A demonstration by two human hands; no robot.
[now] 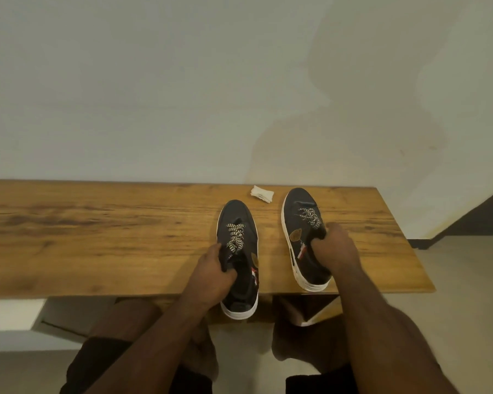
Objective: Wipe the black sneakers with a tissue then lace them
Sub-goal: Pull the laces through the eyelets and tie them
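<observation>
Wooden bench, sneakers under fingers

A wooden table stands against a pale wall.

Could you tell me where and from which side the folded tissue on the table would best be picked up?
Pinch the tissue by its near long edge, coming from above on the near side. It lies flat and loose between the toes of the two sneakers, close to the wall, so the far side gives little room. Both hands are on sneakers now.
</observation>
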